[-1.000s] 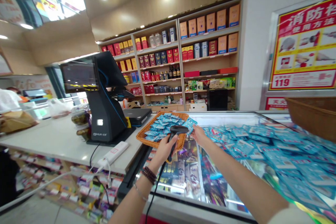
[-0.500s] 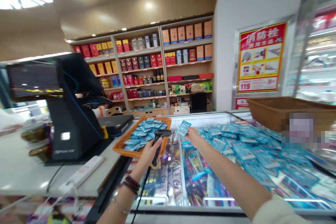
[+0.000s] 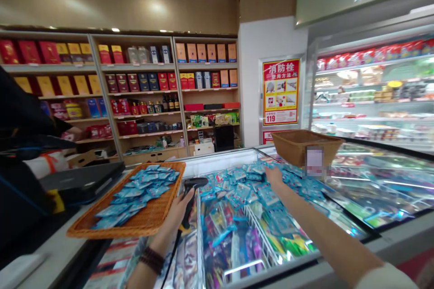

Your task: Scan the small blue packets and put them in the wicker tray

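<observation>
My left hand is closed around the handle of a black handheld barcode scanner, its cable running down past my wrist. Left of that hand lies an orange wicker basket with small blue packets heaped in it. My right hand reaches down at a spread pile of the same blue packets on the glass freezer top. The fingers of this hand look curled, and what they hold, if anything, is hidden among the packets.
A brown basket with a blurred label stands behind the pile at right. On the left counter are a black flat device and a dark terminal. A person's dark sleeve shows at far left. Stocked shelves line the back wall.
My right hand, which held up one blue packet beside the scanner, has moved right to the pile. The view has turned right, and the person's sleeve at left has come into view.
</observation>
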The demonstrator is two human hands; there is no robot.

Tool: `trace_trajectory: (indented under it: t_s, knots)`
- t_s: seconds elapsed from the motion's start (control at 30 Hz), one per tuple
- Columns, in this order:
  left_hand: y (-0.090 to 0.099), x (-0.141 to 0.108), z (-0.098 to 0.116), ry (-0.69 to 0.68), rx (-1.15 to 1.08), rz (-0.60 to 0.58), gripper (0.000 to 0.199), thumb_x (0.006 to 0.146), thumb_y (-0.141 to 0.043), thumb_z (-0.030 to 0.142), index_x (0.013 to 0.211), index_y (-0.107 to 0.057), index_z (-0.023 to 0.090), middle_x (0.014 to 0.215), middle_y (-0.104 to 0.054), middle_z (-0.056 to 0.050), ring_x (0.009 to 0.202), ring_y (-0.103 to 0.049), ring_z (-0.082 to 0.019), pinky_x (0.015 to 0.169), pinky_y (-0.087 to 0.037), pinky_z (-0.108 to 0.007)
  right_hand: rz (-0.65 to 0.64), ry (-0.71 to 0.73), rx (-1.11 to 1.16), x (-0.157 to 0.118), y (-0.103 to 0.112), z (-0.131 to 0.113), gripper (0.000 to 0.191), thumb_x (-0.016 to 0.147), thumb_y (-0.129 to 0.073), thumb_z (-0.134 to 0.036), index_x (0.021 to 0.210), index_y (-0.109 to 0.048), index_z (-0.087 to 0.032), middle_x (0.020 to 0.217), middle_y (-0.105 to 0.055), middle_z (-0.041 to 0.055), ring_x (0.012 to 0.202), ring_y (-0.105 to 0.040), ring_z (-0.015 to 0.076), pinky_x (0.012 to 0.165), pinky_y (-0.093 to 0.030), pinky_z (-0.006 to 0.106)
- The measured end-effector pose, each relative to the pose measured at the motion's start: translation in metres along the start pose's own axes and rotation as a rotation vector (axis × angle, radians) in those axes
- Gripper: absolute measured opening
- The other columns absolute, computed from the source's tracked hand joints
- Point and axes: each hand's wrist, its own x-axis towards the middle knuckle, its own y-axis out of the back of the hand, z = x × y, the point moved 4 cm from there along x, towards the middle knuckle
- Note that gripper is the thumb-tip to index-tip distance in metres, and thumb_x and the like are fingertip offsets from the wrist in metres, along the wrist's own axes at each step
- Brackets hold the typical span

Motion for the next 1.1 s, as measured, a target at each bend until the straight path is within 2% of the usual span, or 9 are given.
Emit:
trace_trajectory:
  t_s: [0.07, 0.17, 0.37, 0.5, 0.6, 0.7, 0.77, 0.93, 1.1]
  knots:
    - [0.003, -0.001, 0.004, -0.018, -0.034, 0.015, 0.088, 0.058, -0.098, 0.105, 0.067, -0.066, 0.023, 0.056, -0.058, 0.001, 0.046, -0.049, -0.012, 0.042, -0.038, -0.022, 0.095, -0.068, -0.068, -0.002, 0.001, 0.005, 0.048, 0.093, -0.075, -0.055, 0.122, -0.080, -0.017, 0.142, -0.079, 0.0385, 0.159, -0.066, 0.0609, 0.124, -0.060, 0.073]
    - [0.021, 0.002, 0.009, -0.060, -0.097, 0.105, 0.090, 0.050, -0.101, 0.104, 0.069, -0.068, 0.023, 0.058, -0.061, 0.000, 0.046, -0.051, -0.012, 0.042, -0.040, -0.023, 0.183, -0.074, -0.073, -0.012, -0.017, 0.004, 0.065, 0.095, -0.069, -0.047, 0.147, -0.076, -0.009, 0.171, -0.064, 0.0394, 0.178, -0.048, 0.0553, 0.141, -0.048, 0.066]
    - [0.091, 0.005, 0.019, -0.060, -0.109, 0.269, 0.088, 0.051, -0.100, 0.103, 0.069, -0.062, 0.025, 0.053, -0.057, 0.002, 0.043, -0.049, -0.012, 0.042, -0.040, -0.024, 0.149, 0.153, 0.164, -0.046, -0.108, -0.025, 0.059, 0.093, -0.065, -0.043, 0.144, -0.077, -0.016, 0.162, -0.070, 0.0308, 0.167, -0.057, 0.0501, 0.144, -0.042, 0.073]
    - [0.143, -0.004, 0.023, -0.110, -0.152, 0.384, 0.082, 0.057, -0.105, 0.094, 0.077, -0.065, 0.025, 0.061, -0.063, 0.002, 0.048, -0.054, -0.012, 0.044, -0.041, -0.023, -0.123, 0.309, 0.269, -0.092, -0.204, -0.072, 0.045, 0.092, -0.067, -0.042, 0.130, -0.081, -0.022, 0.142, -0.080, 0.0227, 0.141, -0.074, 0.0431, 0.133, -0.055, 0.069]
    - [0.176, -0.010, 0.014, -0.097, -0.170, 0.519, 0.079, 0.067, -0.102, 0.093, 0.076, -0.062, 0.026, 0.058, -0.059, 0.004, 0.046, -0.051, -0.012, 0.044, -0.041, -0.024, -0.421, 0.419, 0.296, -0.153, -0.283, -0.116, 0.039, 0.093, -0.071, -0.035, 0.128, -0.084, -0.027, 0.132, -0.085, 0.0141, 0.123, -0.081, 0.0348, 0.120, -0.067, 0.058]
    - [0.202, -0.016, 0.004, -0.107, -0.177, 0.632, 0.077, 0.076, -0.097, 0.094, 0.077, -0.061, 0.027, 0.056, -0.056, 0.005, 0.044, -0.051, -0.013, 0.044, -0.040, -0.025, -0.697, 0.478, 0.196, -0.227, -0.349, -0.150, 0.040, 0.093, -0.079, -0.026, 0.132, -0.085, -0.026, 0.129, -0.087, 0.0111, 0.116, -0.085, 0.0313, 0.113, -0.070, 0.051]
    - [0.214, -0.018, -0.002, -0.106, -0.174, 0.658, 0.078, 0.079, -0.095, 0.097, 0.077, -0.060, 0.027, 0.056, -0.056, 0.004, 0.046, -0.054, -0.014, 0.045, -0.042, -0.026, -0.828, 0.556, 0.124, -0.273, -0.379, -0.167, 0.051, 0.089, -0.084, -0.018, 0.140, -0.085, -0.026, 0.140, -0.087, 0.0134, 0.128, -0.085, 0.0340, 0.118, -0.068, 0.052]
    - [0.228, -0.021, -0.012, -0.090, -0.221, 0.693, 0.083, 0.079, -0.089, 0.103, 0.075, -0.060, 0.025, 0.058, -0.059, 0.002, 0.048, -0.054, -0.013, 0.048, -0.043, -0.024, -1.125, 0.842, 0.077, -0.351, -0.407, -0.195, 0.080, 0.073, -0.078, 0.000, 0.148, -0.087, -0.026, 0.164, -0.084, 0.0132, 0.158, -0.076, 0.0379, 0.135, -0.059, 0.053]
    - [0.224, -0.020, -0.017, -0.056, -0.236, 0.679, 0.083, 0.078, -0.088, 0.104, 0.072, -0.060, 0.025, 0.055, -0.057, 0.002, 0.048, -0.053, -0.014, 0.048, -0.044, -0.025, -1.140, 0.798, -0.095, -0.337, -0.392, -0.188, 0.039, 0.082, -0.078, -0.001, 0.104, -0.097, -0.028, 0.126, -0.097, 0.0103, 0.131, -0.089, 0.0389, 0.115, -0.064, 0.042]
